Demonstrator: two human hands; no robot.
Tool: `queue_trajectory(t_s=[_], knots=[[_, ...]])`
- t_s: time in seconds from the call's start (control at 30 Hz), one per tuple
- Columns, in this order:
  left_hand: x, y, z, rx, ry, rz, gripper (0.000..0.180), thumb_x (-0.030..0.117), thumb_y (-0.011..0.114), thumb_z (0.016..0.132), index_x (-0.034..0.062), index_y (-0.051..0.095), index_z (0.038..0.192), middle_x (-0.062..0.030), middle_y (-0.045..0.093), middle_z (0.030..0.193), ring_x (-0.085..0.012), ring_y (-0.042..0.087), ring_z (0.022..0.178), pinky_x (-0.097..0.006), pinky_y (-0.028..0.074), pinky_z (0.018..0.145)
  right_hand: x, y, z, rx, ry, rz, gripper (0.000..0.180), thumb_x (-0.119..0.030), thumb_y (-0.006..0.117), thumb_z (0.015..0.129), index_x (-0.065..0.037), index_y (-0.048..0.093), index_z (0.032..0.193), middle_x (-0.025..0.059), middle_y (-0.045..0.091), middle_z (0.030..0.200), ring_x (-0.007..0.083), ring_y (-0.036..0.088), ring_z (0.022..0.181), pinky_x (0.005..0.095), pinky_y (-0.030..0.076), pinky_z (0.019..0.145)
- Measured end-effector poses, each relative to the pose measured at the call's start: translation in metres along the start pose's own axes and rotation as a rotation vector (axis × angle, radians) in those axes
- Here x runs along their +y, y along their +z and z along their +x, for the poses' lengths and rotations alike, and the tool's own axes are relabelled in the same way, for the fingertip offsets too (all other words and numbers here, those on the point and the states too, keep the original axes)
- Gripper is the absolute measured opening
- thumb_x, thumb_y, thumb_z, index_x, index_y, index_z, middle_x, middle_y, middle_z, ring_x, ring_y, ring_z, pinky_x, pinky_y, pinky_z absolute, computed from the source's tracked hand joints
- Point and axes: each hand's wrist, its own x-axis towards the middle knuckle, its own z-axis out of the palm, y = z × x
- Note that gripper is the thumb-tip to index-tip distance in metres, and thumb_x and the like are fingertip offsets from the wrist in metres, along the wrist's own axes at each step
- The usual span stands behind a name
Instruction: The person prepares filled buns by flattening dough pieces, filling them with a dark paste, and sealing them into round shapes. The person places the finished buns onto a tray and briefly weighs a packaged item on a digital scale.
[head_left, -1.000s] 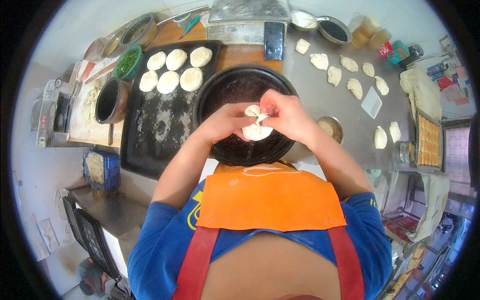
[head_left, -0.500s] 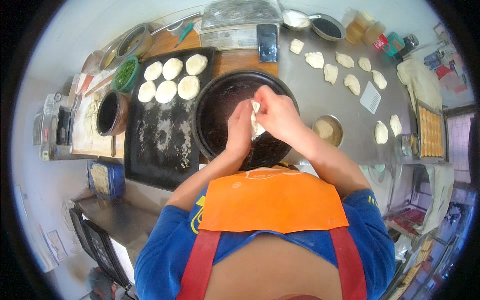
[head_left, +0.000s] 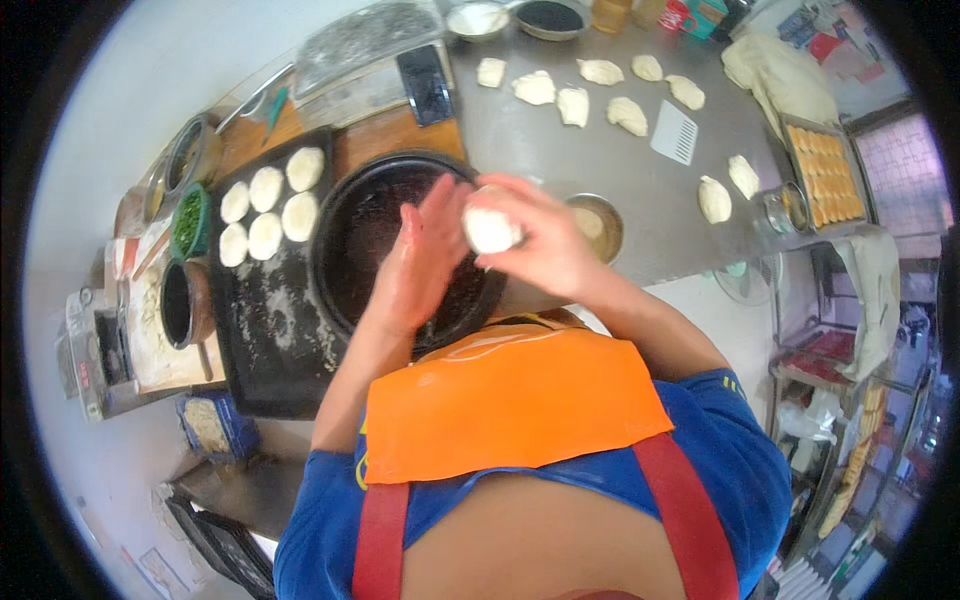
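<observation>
Both hands meet in the head view just above centre frame: the right hand (head_left: 545, 245) curls its fingers around a pale dough ball (head_left: 492, 230), pinching it from the right, while the left hand (head_left: 415, 265) stands open and flat, palm pressed against the ball's left side. The ball sits in the air over the right half of a wide black pan (head_left: 365, 235), whose floor looks speckled with dark seeds. Left of the pan, a black tray (head_left: 265, 330) dusted with flour carries six flattened dough rounds (head_left: 266, 205) in its upper part. A small metal bowl (head_left: 600, 225) stands just right of the hands, partly hidden by the right one. Raw dough pieces (head_left: 600, 95) lie scattered on the steel surface (head_left: 520, 140) toward the upper right, near a white scraper (head_left: 675, 132). As a judgement: held only by fingertips and a flat palm, the ball could slip and drop outside the pan, or tear if squeezed unevenly. A wide elbow swing might clip the bowl; whether the dough is sticky cannot be told.
</observation>
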Motion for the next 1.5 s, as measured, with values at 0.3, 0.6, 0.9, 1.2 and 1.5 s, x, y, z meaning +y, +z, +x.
queue_trajectory(t_s=[0.3, 0.6, 0.9, 1.2, 1.5], knots=[[0.001, -0.017, -0.008, 0.343, 0.039, 0.256, 0.056, 0.038, 0.038, 0.103, -0.0007, 0.035, 0.143, -0.0215, 0.052, 0.135, -0.0320, 0.056, 0.120, -0.043, 0.042, 0.103, 0.133, -0.064, -0.084, -0.202, 0.235, -0.705, 0.045, -0.005, 0.071, 0.069, -0.010, 0.062, 0.113, 0.0140, 0.057, 0.124, 0.0334, 0.055, 0.115, 0.0412, 0.048, 0.094], [0.003, -0.031, -0.033, 0.181, -0.051, 0.107, 0.055, 0.039, 0.040, 0.102, -0.0045, 0.042, 0.135, -0.0222, 0.057, 0.127, -0.0327, 0.061, 0.112, -0.041, 0.047, 0.097, 0.102, -0.082, -0.074, 0.147, 0.561, 0.516, 0.063, -0.012, 0.068, 0.083, -0.011, 0.043, 0.141, 0.0145, 0.045, 0.143, 0.0298, 0.048, 0.128, 0.0430, 0.044, 0.102], [0.034, -0.059, -0.077, -0.110, -0.115, -0.578, 0.076, 0.065, 0.037, 0.093, 0.0059, 0.037, 0.141, -0.0111, 0.051, 0.138, -0.0290, 0.052, 0.124, -0.051, 0.042, 0.103, -0.017, 0.088, 0.026, -0.122, 0.171, 0.525, 0.079, -0.018, 0.075, 0.078, -0.002, 0.036, 0.145, 0.0138, 0.032, 0.153, 0.0245, 0.033, 0.140, 0.0390, 0.026, 0.115], [0.090, -0.182, -0.196, 0.278, 0.134, -0.289, 0.075, 0.063, 0.035, 0.096, 0.0047, 0.033, 0.144, -0.0116, 0.051, 0.135, -0.0227, 0.051, 0.124, -0.040, 0.044, 0.099, -0.085, 0.278, 0.090, -0.499, -0.128, -0.078, 0.084, -0.007, 0.083, 0.063, -0.007, 0.045, 0.139, 0.0167, 0.048, 0.139, 0.0256, 0.050, 0.126, 0.0363, 0.040, 0.105], [0.068, -0.301, -0.310, 1.066, 0.344, -0.200, 0.060, 0.040, 0.049, 0.099, 0.0006, 0.033, 0.142, -0.0185, 0.047, 0.139, -0.0297, 0.052, 0.123, -0.043, 0.048, 0.096, -0.005, 0.501, 0.232, -0.391, -0.073, 0.076, 0.070, -0.020, 0.080, 0.061, -0.005, 0.058, 0.125, 0.0166, 0.061, 0.121, 0.0294, 0.060, 0.109, 0.0345, 0.046, 0.095]])
